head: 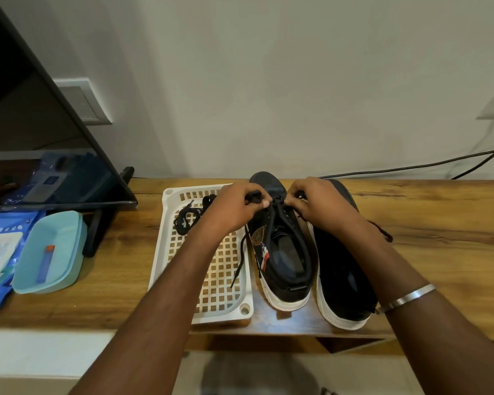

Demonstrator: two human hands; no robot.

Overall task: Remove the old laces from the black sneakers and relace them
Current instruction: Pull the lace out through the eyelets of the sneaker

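We see a wooden table (411,212) against a white wall (268,81); left hand (234,209) and right hand (317,203) each pinching lace (271,220) over left sneaker (283,252).

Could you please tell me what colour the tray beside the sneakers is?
White, a perforated plastic tray, seen in the head view.

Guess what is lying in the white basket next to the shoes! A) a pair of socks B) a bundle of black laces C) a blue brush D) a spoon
B: a loose bundle of black laces lies at the far end of the white basket, left of the shoes; no socks, brush or spoon are in it.
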